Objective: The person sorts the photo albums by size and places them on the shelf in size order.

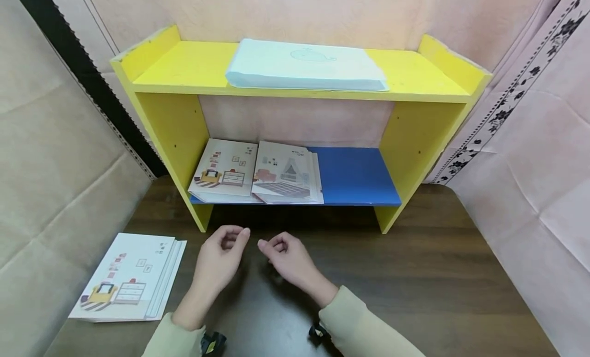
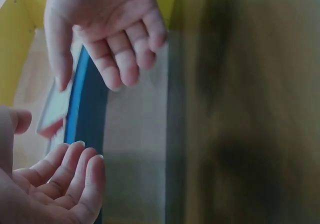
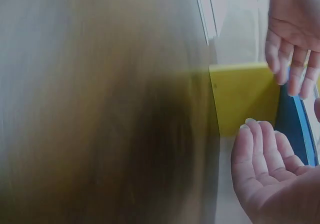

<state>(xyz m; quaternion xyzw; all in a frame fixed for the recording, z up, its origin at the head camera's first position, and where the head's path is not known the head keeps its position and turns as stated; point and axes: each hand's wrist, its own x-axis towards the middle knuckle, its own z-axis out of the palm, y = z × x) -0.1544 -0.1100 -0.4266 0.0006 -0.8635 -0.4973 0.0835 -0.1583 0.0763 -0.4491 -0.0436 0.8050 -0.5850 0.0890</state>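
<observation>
Both hands hover over the table just in front of a small shelf, a short gap between them. The left hand [image 1: 216, 262] has loosely bent fingers and holds nothing. Across from it, the right hand [image 1: 293, 259] is likewise loosely bent around nothing. Both wrist views show the palms with relaxed fingers, apart from each other. Behind the hands, two piles of thin white booklets lie side by side on the blue lower board [image 1: 357, 175]: a left pile [image 1: 226, 165] with a yellow armchair picture and a right pile [image 1: 281, 165] with a grey house-like picture.
The shelf has yellow sides [image 1: 417, 142]. On its top lies a pale blue stack [image 1: 304, 65] with a faint whale drawing. Another fanned pile of white booklets [image 1: 124, 275] rests on the dark wooden table [image 1: 461, 275] at the left. Light fabric [image 1: 530, 193] hangs on both sides.
</observation>
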